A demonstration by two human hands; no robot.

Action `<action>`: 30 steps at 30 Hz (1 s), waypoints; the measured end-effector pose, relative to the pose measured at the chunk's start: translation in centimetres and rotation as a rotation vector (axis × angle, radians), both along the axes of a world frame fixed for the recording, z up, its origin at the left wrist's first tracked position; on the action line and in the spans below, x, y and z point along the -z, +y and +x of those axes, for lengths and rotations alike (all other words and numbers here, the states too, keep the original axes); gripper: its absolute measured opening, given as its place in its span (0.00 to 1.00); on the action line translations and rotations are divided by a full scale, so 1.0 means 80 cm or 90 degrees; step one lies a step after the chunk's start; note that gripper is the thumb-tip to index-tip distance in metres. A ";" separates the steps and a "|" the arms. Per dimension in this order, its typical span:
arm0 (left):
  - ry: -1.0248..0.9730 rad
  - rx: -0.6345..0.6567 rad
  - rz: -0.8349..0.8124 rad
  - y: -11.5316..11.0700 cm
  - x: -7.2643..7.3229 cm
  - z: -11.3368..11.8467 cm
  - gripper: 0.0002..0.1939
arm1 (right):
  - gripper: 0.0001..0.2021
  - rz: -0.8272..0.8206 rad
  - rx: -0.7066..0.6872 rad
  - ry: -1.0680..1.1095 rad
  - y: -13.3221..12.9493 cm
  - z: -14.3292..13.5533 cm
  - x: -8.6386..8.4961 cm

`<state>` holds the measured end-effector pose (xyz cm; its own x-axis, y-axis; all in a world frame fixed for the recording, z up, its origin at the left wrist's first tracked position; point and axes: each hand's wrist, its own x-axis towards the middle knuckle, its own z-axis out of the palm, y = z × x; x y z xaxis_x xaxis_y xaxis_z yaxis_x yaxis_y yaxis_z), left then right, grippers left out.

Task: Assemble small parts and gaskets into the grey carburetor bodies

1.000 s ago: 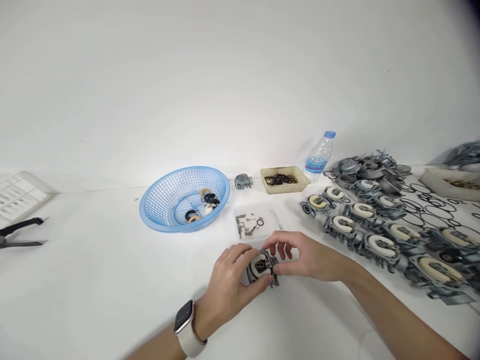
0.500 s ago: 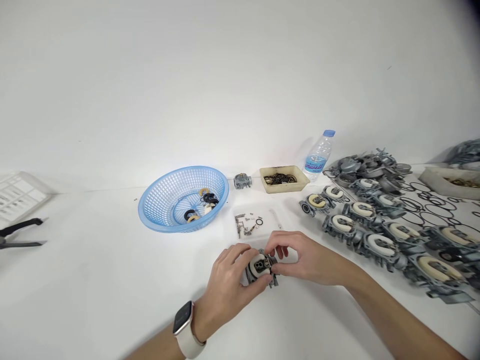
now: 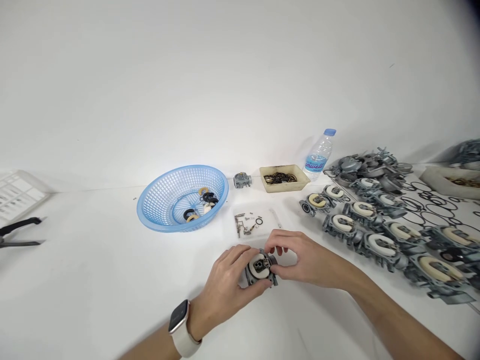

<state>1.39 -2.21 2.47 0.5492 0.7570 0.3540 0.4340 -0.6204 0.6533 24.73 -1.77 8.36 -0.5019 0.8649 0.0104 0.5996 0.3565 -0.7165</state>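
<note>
A metal carburetor (image 3: 259,266) with a white ring-shaped float on top rests on the white table in front of me. My left hand (image 3: 234,280) grips it from the left, thumb along the near side and fingers over the far side. From the right, my right hand (image 3: 296,255) reaches its thumb and fingertips to the carburetor's right edge, by the float's hinge end. Any small part between those fingertips is too hidden to make out. Just beyond, several tiny metal parts and a black O-ring (image 3: 259,221) lie on a clear sheet or shallow tray.
A blue plastic basket (image 3: 150,200) with loose rings stands at the left. Behind are a single carburetor (image 3: 242,180), a tray of O-rings (image 3: 285,186) and a water bottle (image 3: 318,156). Several carburetors with floats (image 3: 380,245) fill the right side. Black-handled pliers (image 3: 20,226) lie far left.
Both hands stay at the same carburetor, with only slight finger movement. The white float appears a little shifted or tilted between the fingers; the view moves very slightly.
</note>
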 end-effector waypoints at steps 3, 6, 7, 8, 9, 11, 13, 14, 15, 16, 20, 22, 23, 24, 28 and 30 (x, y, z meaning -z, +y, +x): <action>-0.002 0.003 -0.004 -0.001 0.000 0.001 0.24 | 0.05 0.014 -0.009 -0.005 0.000 0.001 0.000; -0.006 0.004 -0.013 -0.002 -0.002 0.002 0.24 | 0.06 0.019 -0.013 -0.013 0.001 0.001 -0.001; -0.009 0.004 -0.015 -0.003 -0.002 0.002 0.24 | 0.06 0.020 -0.014 -0.015 0.001 0.001 -0.002; -0.012 0.003 -0.016 -0.003 -0.002 0.002 0.24 | 0.06 0.021 -0.015 -0.017 0.001 0.001 -0.002; -0.014 0.002 -0.016 -0.004 -0.003 0.002 0.24 | 0.06 0.021 -0.016 -0.019 0.001 0.002 -0.003; -0.016 -0.001 -0.019 -0.004 -0.003 0.002 0.24 | 0.07 0.022 -0.018 -0.022 0.001 0.002 -0.002; -0.013 -0.003 -0.023 -0.004 -0.005 0.002 0.24 | 0.06 0.025 -0.017 -0.022 0.000 0.001 0.000; -0.010 -0.002 -0.026 -0.004 -0.005 0.002 0.24 | 0.06 0.027 -0.017 -0.020 0.000 0.001 0.001; -0.006 -0.002 -0.028 -0.004 -0.006 0.001 0.24 | 0.06 0.029 -0.017 -0.017 0.000 0.000 0.003; -0.002 -0.003 -0.031 -0.004 -0.007 0.001 0.24 | 0.06 0.032 -0.019 -0.013 0.000 0.000 0.004; 0.006 -0.008 -0.039 -0.004 -0.008 0.001 0.22 | 0.06 0.052 -0.020 -0.005 0.001 -0.001 0.008; 0.000 -0.010 -0.050 -0.003 -0.007 0.001 0.21 | 0.05 0.059 -0.018 -0.006 0.001 -0.001 0.009; -0.006 -0.012 -0.057 -0.003 -0.007 0.002 0.21 | 0.05 0.059 -0.018 -0.006 0.001 0.000 0.010; -0.013 -0.014 -0.064 -0.003 -0.007 0.002 0.21 | 0.05 0.059 -0.018 -0.006 0.001 0.000 0.010; -0.049 -0.006 -0.099 -0.003 -0.011 0.002 0.19 | 0.06 0.054 -0.010 -0.009 0.000 -0.002 0.007; -0.068 0.003 -0.117 -0.004 -0.015 0.002 0.18 | 0.07 0.044 -0.006 -0.015 0.000 -0.003 0.006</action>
<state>1.56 -2.57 3.63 0.5204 0.8112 0.2667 0.3534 -0.4889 0.7975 24.51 -1.80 7.89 -0.5106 0.8578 0.0585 0.6125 0.4107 -0.6754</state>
